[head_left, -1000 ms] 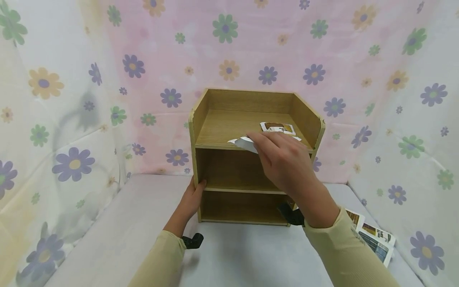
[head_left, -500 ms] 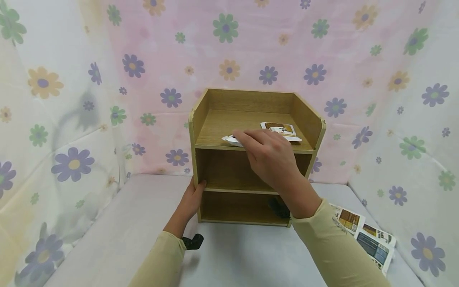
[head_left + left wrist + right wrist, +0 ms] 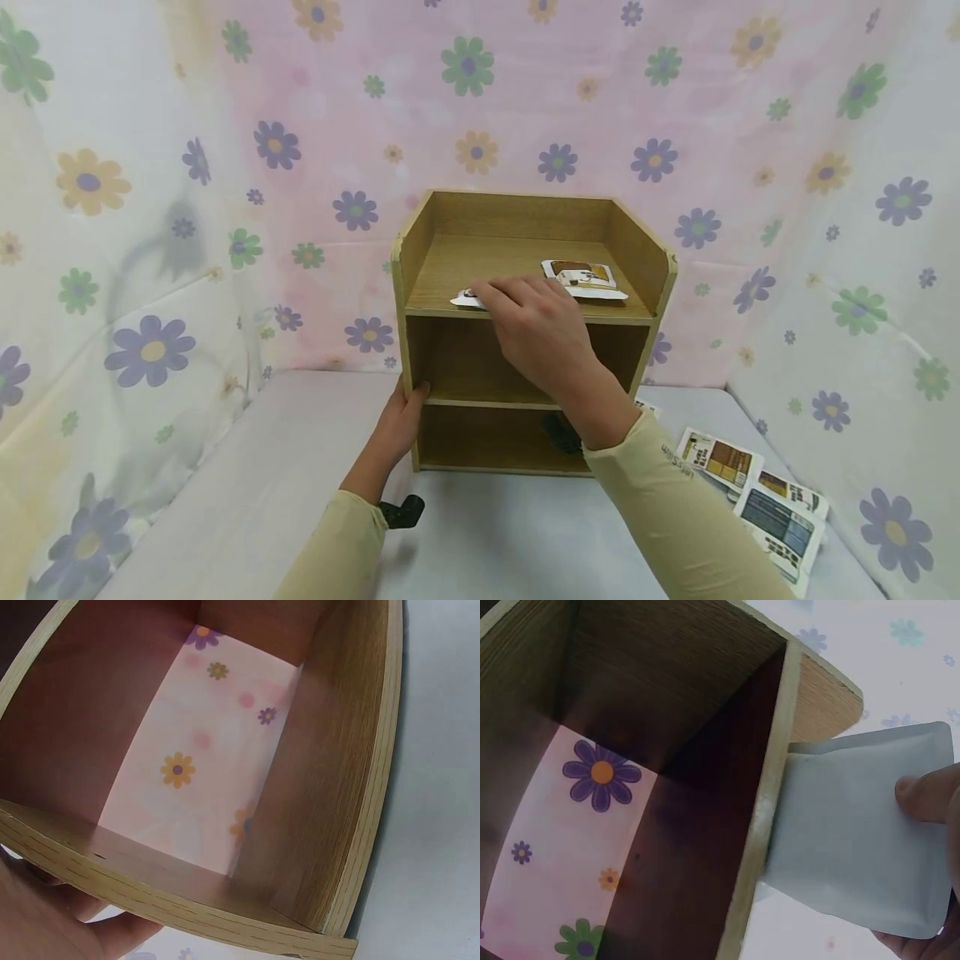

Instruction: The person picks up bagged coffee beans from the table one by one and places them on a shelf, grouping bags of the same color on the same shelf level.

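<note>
A small wooden shelf unit (image 3: 491, 406) stands in the middle, its front towards me. My left hand (image 3: 400, 421) grips its left side panel, thumb over the front edge. In the left wrist view, fingers of the left hand (image 3: 56, 922) lie along the outside of the wood. My right hand (image 3: 542, 333) pinches a flat white pouch (image 3: 855, 832) at the front left of the top shelf. The thumb lies on its plain pale face, and the pouch's far edge overlaps the shelf board. To its right, another pouch (image 3: 581, 275) with a brown-and-white print lies on the top shelf.
Several printed pouches (image 3: 780, 521) lie overlapping on the white table (image 3: 480, 542) at the right. Raised wooden sides and a back wall (image 3: 521, 218) border the top shelf. Flowered cloth (image 3: 322, 100) hangs behind and on both sides.
My right hand has moved left along the front of the top shelf with its pouch, which has tipped flatter. More of the other pouch shows now. The left hand keeps its place.
</note>
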Tool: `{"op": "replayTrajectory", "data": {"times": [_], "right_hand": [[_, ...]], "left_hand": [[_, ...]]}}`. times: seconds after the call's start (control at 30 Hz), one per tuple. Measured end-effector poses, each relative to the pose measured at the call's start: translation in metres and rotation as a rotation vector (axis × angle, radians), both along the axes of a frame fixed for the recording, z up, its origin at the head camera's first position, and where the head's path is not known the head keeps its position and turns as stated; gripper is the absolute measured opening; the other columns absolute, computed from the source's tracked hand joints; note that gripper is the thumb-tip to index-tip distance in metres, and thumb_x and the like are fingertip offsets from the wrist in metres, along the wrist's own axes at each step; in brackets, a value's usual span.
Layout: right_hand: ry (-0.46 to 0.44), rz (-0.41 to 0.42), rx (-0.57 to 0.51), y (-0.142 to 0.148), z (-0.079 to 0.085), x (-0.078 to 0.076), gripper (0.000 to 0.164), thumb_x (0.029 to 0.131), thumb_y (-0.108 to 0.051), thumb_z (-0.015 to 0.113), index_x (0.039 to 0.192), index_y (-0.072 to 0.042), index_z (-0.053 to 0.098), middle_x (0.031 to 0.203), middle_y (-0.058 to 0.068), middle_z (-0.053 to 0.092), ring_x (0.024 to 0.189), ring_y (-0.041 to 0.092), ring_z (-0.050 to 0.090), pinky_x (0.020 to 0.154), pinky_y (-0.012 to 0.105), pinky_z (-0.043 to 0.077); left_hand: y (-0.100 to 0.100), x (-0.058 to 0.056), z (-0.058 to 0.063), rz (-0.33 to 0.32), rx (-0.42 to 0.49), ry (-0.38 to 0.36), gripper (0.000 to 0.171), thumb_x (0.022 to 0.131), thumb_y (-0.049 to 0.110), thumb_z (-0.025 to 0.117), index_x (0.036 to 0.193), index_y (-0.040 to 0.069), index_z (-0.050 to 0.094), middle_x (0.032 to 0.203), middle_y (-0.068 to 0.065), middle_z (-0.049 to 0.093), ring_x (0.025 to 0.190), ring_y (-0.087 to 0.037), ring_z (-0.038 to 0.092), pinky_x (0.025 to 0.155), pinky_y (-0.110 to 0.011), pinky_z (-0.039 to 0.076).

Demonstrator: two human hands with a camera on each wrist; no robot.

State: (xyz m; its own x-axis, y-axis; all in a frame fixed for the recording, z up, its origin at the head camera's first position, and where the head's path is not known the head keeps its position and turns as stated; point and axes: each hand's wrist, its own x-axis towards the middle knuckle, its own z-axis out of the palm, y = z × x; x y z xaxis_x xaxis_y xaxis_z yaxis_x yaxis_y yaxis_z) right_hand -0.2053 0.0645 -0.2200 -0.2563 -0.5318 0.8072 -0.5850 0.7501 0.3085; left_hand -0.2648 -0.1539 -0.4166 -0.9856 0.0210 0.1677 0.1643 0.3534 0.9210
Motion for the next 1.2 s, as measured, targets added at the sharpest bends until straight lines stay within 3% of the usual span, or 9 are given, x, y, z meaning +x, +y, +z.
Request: {"op": "replayTrajectory", "data": {"times": [0.4, 0.7, 1.2], "right_hand": [[-0.061, -0.029, 0.024, -0.007, -0.013, -0.014, 0.024, 0.095, -0.014, 0.059, 0.116, -0.013, 0.07, 0.111, 0.005, 0.07, 0.102, 0.023, 0.066, 0.088, 0.038, 0.051], [-0.113, -0.031, 0.005, -0.012, -0.016, -0.021, 0.03, 0.091, -0.013, 0.059, 0.118, -0.014, 0.069, 0.116, 0.005, 0.068, 0.109, 0.024, 0.063, 0.095, 0.042, 0.048], [-0.248, -0.089, -0.055, -0.023, -0.015, -0.035, 0.031, 0.092, -0.016, 0.056, 0.122, -0.014, 0.067, 0.121, 0.006, 0.066, 0.113, 0.028, 0.061, 0.09, 0.047, 0.05]], "left_hand": [[0.0, 0.002, -0.001, -0.031, -0.015, 0.015, 0.062, 0.104, 0.044, 0.029, 0.156, 0.014, 0.014, 0.151, -0.024, 0.035, 0.137, -0.044, 0.037, 0.111, -0.06, 0.03], [0.0, 0.002, 0.001, -0.018, -0.006, 0.011, 0.061, 0.103, 0.043, 0.031, 0.155, 0.015, 0.016, 0.151, -0.024, 0.036, 0.137, -0.043, 0.037, 0.111, -0.059, 0.03], [-0.001, 0.001, 0.0, -0.028, -0.005, 0.015, 0.061, 0.103, 0.042, 0.031, 0.156, 0.014, 0.014, 0.151, -0.024, 0.035, 0.137, -0.043, 0.037, 0.113, -0.059, 0.027]]}}
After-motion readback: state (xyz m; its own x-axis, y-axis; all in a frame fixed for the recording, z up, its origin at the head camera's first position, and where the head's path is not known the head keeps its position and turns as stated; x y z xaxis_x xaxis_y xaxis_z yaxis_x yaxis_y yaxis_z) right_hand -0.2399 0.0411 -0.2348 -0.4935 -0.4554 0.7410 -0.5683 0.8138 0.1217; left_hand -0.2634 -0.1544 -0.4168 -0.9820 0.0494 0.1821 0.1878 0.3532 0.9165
